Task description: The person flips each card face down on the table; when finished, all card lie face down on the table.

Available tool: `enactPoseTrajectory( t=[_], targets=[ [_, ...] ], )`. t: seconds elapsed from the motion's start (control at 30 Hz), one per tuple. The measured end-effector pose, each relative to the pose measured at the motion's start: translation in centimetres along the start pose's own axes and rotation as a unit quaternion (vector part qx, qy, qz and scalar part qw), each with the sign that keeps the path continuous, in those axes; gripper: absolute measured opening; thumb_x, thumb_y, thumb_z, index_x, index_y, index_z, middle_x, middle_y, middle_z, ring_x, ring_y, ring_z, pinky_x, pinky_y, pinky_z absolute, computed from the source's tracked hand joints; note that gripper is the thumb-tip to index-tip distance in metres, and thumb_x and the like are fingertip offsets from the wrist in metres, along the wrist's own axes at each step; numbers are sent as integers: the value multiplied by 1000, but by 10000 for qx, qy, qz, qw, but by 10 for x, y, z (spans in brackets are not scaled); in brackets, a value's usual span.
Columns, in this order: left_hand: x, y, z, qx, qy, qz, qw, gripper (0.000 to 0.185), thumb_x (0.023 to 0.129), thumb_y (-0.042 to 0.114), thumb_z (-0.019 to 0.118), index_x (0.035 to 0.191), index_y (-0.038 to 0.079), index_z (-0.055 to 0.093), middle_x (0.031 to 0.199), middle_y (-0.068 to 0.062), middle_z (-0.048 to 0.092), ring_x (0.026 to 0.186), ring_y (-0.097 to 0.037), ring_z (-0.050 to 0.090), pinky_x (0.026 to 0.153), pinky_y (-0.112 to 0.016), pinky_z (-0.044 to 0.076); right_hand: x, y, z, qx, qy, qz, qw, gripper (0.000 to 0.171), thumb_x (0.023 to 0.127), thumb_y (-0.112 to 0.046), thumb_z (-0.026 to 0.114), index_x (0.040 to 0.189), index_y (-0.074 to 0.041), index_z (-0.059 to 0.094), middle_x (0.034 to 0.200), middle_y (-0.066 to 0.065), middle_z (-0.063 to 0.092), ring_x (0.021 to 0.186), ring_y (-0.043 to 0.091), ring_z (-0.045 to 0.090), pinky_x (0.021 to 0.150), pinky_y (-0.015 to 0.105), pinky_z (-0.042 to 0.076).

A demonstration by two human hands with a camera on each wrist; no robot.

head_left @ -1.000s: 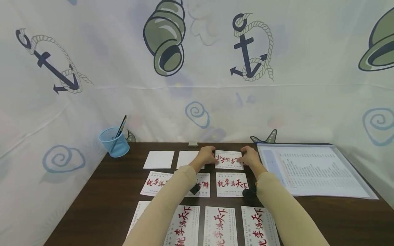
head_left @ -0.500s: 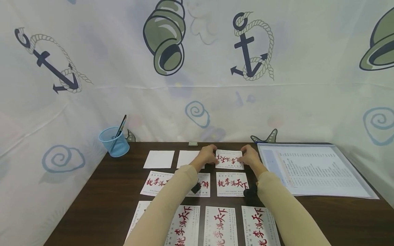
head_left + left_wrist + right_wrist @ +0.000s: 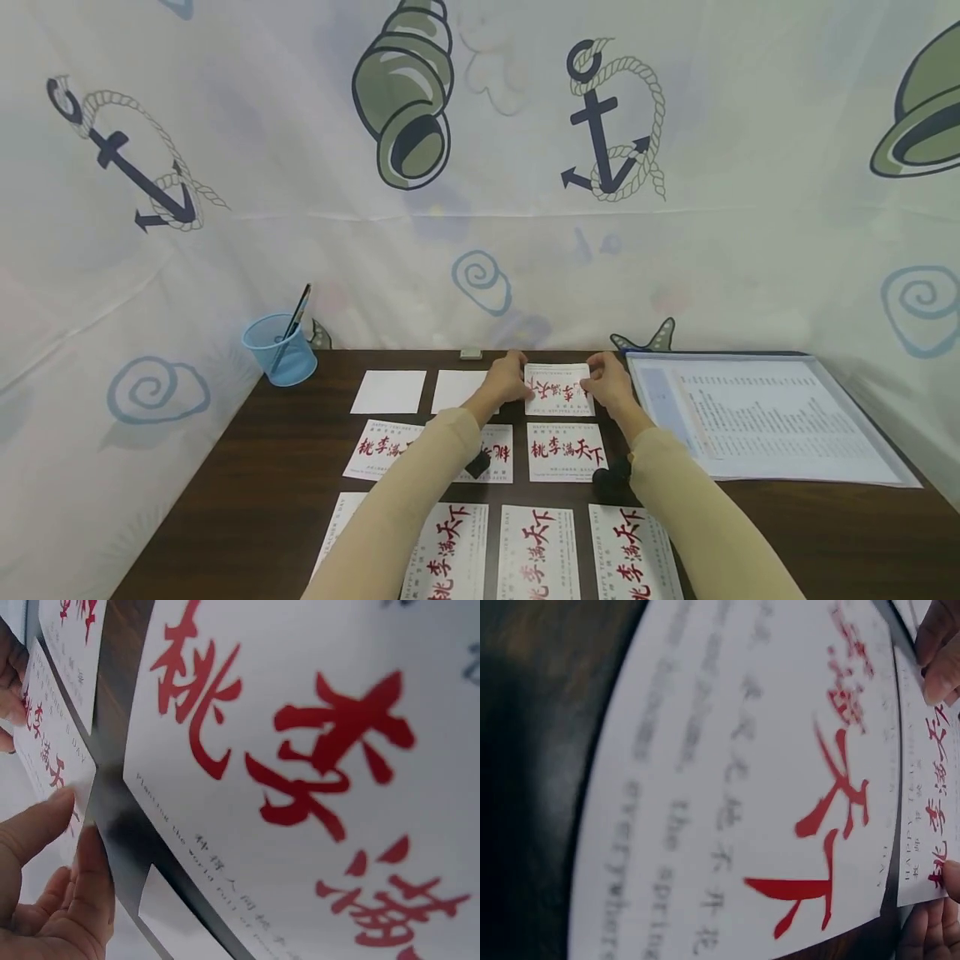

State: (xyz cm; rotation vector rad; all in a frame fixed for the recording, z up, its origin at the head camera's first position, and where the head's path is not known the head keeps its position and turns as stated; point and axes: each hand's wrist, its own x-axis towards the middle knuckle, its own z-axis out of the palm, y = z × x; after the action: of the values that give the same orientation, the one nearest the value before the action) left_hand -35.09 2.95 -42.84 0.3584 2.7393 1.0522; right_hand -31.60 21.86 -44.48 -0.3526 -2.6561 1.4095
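Note:
At the back of the table, a white card with red Chinese lettering (image 3: 558,390) lies between my two hands, its writing upside down in the head view. My left hand (image 3: 504,382) pinches its left edge; in the left wrist view the thumb (image 3: 46,819) lies on top and the fingers are at or under the edge. My right hand (image 3: 611,385) pinches the opposite edge, with its thumb (image 3: 952,877) on the card's face in the right wrist view. Just nearer lies another printed card (image 3: 566,452), upright to me.
Two blank white cards (image 3: 388,392) lie left in the back row. More printed cards (image 3: 537,554) fill the middle and front rows, some hidden under my left sleeve. A plastic-covered printed sheet (image 3: 780,417) lies at right, a blue pen cup (image 3: 281,354) at back left.
The pinched card's far edge has come up slightly, so it looks a little raised or tilted. Both hands stay at its sides. The head view has shifted slightly.

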Motion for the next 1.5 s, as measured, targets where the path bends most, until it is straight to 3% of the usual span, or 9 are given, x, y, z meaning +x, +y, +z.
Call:
enactPoseTrajectory(
  t=[0.1, 0.2, 0.4, 0.57, 0.73, 0.83, 1.03, 1.3, 1.5],
  targets=[
    [0, -2, -3, -433, 199, 166, 9987, 47, 77, 6, 75, 118, 4, 52, 91, -7, 62, 80, -20, 58, 70, -32, 49, -1, 0, -2, 386, -48, -26, 9992, 38, 83, 3, 63, 118, 2, 49, 89, 12, 51, 73, 20, 47, 57, 25, 38],
    [0, -3, -9, -1257, 279, 370, 9910, 35, 80, 3, 72, 110, -1, 54, 81, -4, 57, 73, -16, 54, 67, -28, 51, -1, 1, -4, 857, -192, 18, 9961, 37, 85, 3, 62, 120, 2, 48, 87, 9, 49, 74, 17, 45, 59, 25, 40],
    [-4, -2, -25, -2934, -151, 175, 9557, 29, 85, -2, 65, 112, -5, 54, 81, -1, 49, 72, -12, 56, 73, -29, 56, 2, 2, -8, 1758, -655, 221, 9820, 42, 88, 1, 60, 127, 1, 44, 91, 4, 47, 76, 12, 47, 64, 23, 46],
    [-7, -2, -36, -3184, -355, -145, 9472, 30, 86, -1, 64, 115, -3, 58, 83, 0, 50, 71, -11, 58, 74, -28, 55, -2, -3, -8, 2193, -733, 162, 9728, 45, 88, 1, 59, 130, 2, 42, 91, 3, 49, 75, 9, 49, 63, 18, 45],
    [-8, -1, -41, -3326, -104, -231, 9427, 29, 85, -4, 62, 113, -6, 58, 80, -1, 52, 66, -11, 58, 69, -26, 55, -18, -20, 4, 1458, 290, -556, 9873, 35, 85, -5, 67, 117, 4, 56, 90, 8, 57, 78, 10, 51, 66, 16, 41],
    [-9, 4, -41, -3447, 163, -172, 9384, 30, 82, -6, 60, 112, -9, 57, 78, -2, 52, 62, -10, 57, 65, -25, 55, -31, -34, 16, 1106, 507, -1092, 9865, 27, 83, -9, 70, 107, 2, 64, 88, 12, 61, 77, 14, 53, 65, 18, 41],
    [-9, 18, -37, -3648, 565, 35, 9294, 29, 80, -7, 59, 108, -10, 57, 77, -2, 51, 60, -8, 56, 64, -26, 56, -48, -51, 35, 951, 386, -1923, 9760, 24, 80, -9, 73, 102, 0, 66, 86, 12, 64, 76, 17, 59, 64, 17, 47],
    [-9, 32, -34, -3969, 884, 163, 9134, 28, 79, -8, 59, 107, -9, 56, 81, -3, 52, 67, -10, 58, 67, -29, 56, -54, -52, 38, 365, 1258, -2711, 9536, 24, 79, -1, 73, 102, -1, 67, 88, 11, 61, 78, 21, 60, 68, 29, 52],
    [-11, 39, -33, -3991, 846, 495, 9116, 29, 84, 2, 67, 111, -6, 57, 86, -1, 54, 74, -9, 58, 73, -29, 56, -51, -52, 34, 397, 1792, -2923, 9385, 18, 82, 4, 66, 99, 1, 70, 88, 13, 63, 77, 22, 61, 66, 28, 52]
  ],
)
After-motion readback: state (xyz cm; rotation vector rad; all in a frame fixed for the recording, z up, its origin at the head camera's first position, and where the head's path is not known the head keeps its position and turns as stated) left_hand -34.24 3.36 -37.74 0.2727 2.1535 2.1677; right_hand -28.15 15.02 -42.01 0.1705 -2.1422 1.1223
